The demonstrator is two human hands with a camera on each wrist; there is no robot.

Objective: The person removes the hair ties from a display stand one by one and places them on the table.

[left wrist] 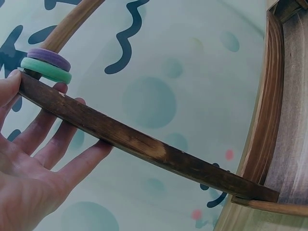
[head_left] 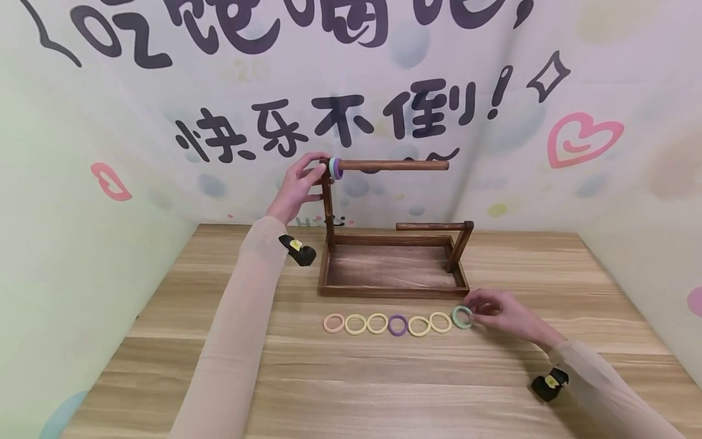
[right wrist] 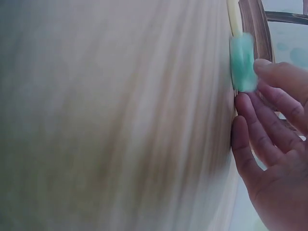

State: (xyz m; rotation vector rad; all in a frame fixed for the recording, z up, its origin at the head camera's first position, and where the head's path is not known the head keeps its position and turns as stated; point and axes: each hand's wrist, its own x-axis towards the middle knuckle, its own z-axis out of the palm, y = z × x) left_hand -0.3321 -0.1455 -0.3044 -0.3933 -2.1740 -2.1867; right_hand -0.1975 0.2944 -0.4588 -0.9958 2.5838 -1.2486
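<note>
In the head view my left hand (head_left: 298, 189) holds the top of the tall post (head_left: 329, 213) of a dark wooden rack, thumb in front and fingers behind. A purple ring (left wrist: 50, 58) and a mint green ring (left wrist: 45, 70) sit together on the upper rod, right by the post. My right hand (head_left: 501, 312) pinches a green ring (head_left: 462, 317) between thumb and fingers, low over the table at the right end of a row of rings. That row has several yellow rings (head_left: 377, 324), a purple ring (head_left: 397, 325) and a pink ring (head_left: 333, 323).
The rack's shallow tray (head_left: 395, 291) stands behind the row, near the back wall. An upper rod (head_left: 395, 165) extends right from the tall post, and a shorter rod (head_left: 430, 227) extends left from a low post (head_left: 459, 247). A printed cloth (head_left: 356, 73) hangs behind the wooden table (head_left: 384, 390).
</note>
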